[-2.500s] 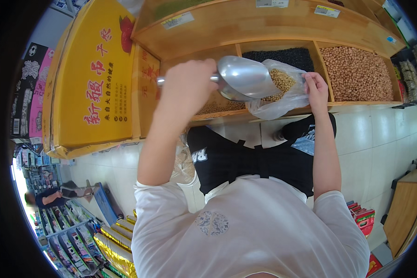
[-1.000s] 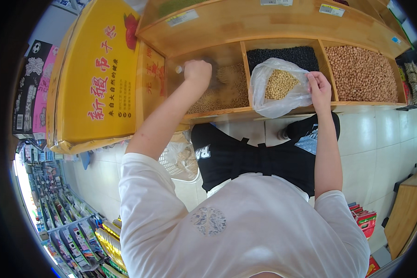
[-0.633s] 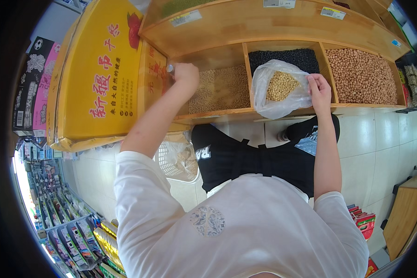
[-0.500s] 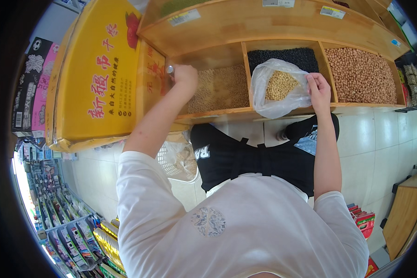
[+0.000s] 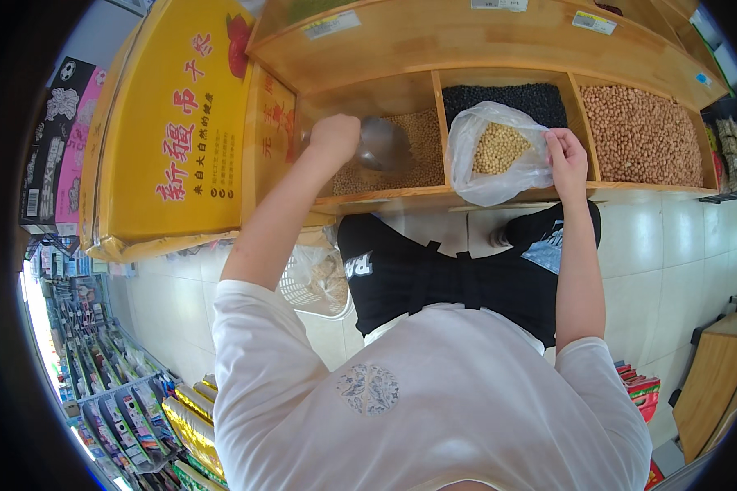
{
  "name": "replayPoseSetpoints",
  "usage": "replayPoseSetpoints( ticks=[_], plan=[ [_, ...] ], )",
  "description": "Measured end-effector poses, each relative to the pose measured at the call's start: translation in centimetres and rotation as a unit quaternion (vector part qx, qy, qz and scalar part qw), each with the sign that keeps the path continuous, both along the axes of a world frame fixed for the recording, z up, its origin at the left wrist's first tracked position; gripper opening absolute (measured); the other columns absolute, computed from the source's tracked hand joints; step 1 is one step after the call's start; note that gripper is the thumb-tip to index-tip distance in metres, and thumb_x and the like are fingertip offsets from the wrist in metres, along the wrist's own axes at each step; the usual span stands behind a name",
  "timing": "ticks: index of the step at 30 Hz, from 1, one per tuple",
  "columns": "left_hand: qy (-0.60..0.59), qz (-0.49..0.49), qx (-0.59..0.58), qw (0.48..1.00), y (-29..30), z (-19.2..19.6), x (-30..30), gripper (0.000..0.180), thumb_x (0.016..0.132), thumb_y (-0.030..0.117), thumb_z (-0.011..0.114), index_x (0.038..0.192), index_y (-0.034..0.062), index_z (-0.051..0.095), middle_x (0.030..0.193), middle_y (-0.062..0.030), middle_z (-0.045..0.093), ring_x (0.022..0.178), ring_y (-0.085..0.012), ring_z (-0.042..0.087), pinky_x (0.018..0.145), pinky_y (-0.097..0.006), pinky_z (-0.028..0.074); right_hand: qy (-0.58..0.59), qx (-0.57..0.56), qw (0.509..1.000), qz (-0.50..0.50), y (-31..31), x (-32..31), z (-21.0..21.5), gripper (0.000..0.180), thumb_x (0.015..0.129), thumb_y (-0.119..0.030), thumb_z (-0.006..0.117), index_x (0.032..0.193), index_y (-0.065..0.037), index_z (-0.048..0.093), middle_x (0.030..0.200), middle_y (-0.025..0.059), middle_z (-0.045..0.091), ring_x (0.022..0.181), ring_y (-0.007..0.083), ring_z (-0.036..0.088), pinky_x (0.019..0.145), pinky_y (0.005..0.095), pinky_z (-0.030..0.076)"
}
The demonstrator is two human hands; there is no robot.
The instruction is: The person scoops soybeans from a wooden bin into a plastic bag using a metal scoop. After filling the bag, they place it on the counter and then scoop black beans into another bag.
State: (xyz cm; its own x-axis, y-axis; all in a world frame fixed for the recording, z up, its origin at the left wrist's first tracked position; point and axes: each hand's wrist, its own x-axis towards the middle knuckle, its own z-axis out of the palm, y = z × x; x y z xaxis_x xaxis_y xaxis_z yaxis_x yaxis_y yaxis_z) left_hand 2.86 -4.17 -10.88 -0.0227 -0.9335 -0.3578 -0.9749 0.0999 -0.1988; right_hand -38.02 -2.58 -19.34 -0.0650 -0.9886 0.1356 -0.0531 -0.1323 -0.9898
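My left hand (image 5: pixel 334 137) is closed round the handle of a metal scoop (image 5: pixel 383 144). The bowl of the scoop shows to the right of the fist, above small light-brown grains (image 5: pixel 428 155) in the left compartment of a wooden bin. My right hand (image 5: pixel 568 155) pinches the right edge of a clear plastic bag (image 5: pixel 487 190). Pale yellow soybeans (image 5: pixel 499 147) lie inside the open-mouthed bag. It rests over the middle compartment, against black beans (image 5: pixel 508 100) that show behind it.
Reddish-brown peanuts (image 5: pixel 640 135) fill the right compartment. A wooden divider (image 5: pixel 439 110) separates the grains from the black beans. On the left stands a yellow printed box (image 5: pixel 180 106). A white basket (image 5: pixel 315 307) with bagged goods sits on the floor beside my leg.
My left hand has turned and shifted slightly right. The scoop's bowl now shows clearly above the grains. My right hand keeps its hold on the bag.
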Motion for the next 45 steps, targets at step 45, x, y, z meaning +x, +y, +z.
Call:
replayPoseSetpoints(
  ticks=[45],
  plan=[
    [0.478,0.226,0.055,0.847,0.4,-15.8,7.5,0.049,0.080,0.024,0.086,0.123,0.0072,0.071,0.109,-0.0099,0.075,0.096,-0.0215,0.071,0.076,-0.038,0.058,-0.055,0.037,0.998,-0.021,-1.0,-1.3,-0.5,0.017,0.104,-0.017,0.060,0.105,-0.004,0.071,0.072,-0.0055,0.054,0.064,0.0032,0.046,0.060,0.0195,0.036]
  ],
)
